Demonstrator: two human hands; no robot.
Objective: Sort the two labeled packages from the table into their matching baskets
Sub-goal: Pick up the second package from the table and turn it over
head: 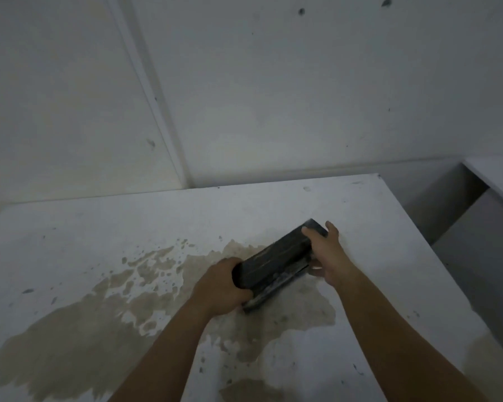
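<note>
We see both hands on one dark package, lying diagonally over the stained white table, near its middle-right. Left hand wraps the near end, fingers curled tight round it. Right hand grips the far end, thumb on top, the other fingers spread past the far edge and under the side. We can't tell if the package touches the tabletop; picture blurry. Bare white wall behind.
</note>
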